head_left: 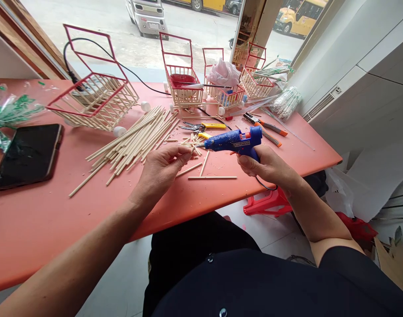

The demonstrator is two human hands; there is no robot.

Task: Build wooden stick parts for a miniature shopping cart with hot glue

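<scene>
My right hand (267,167) is closed round the handle of a blue hot glue gun (236,141), whose nozzle points left. My left hand (163,167) pinches a short wooden stick (192,150) by its end, right at the gun's nozzle. Both hands hover just above the orange table (49,215). A heap of long wooden sticks (135,141) lies to the left of my left hand, and a few single sticks (212,177) lie under the hands.
Several stick-and-red-frame carts stand at the back: a big one (95,99) at left, smaller ones (183,81) by the window. A dark phone (27,154) lies at left, scissors and pliers (201,127) behind the glue gun. A red stool (267,204) stands below the table edge.
</scene>
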